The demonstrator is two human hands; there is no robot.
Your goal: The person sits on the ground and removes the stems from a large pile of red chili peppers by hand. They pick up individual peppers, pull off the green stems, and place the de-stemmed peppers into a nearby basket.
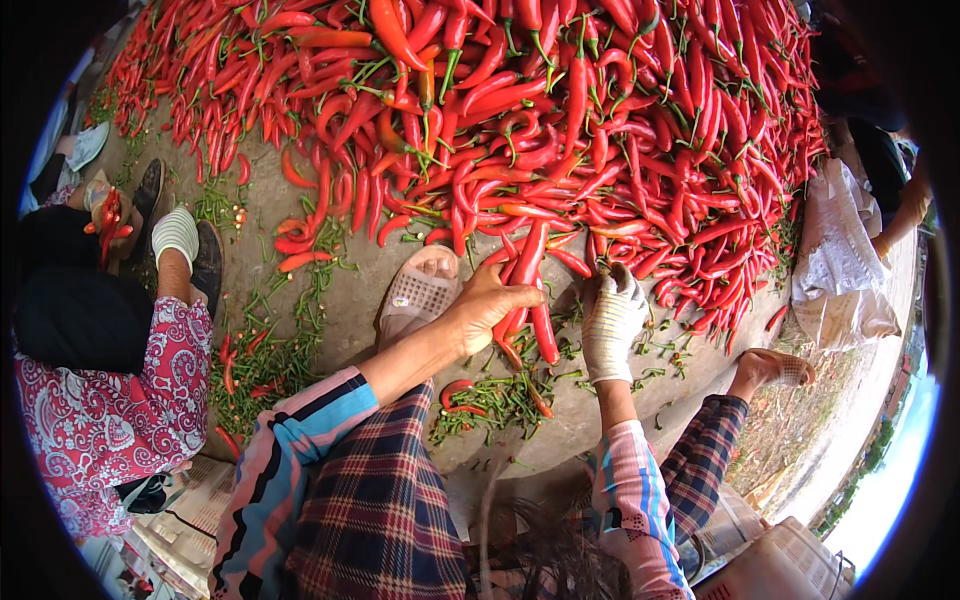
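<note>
A big heap of red chili peppers, many with green stems, spreads over the concrete ground in front of me. My left hand is bare and closed around a bunch of red chilies. To its right, at the heap's near edge, is my right hand in a striped knit glove. Its thumb and fingers meet near a dark stem end; whether it grips anything cannot be told. Below my left hand lies a scatter of green chili stems with a few red chilies among them.
At left sits a person in patterned trousers, a gloved hand and chilies in the other. More stems lie between us. A white woven sack and another person's arm are at right. My sandalled feet flank the stem scatter.
</note>
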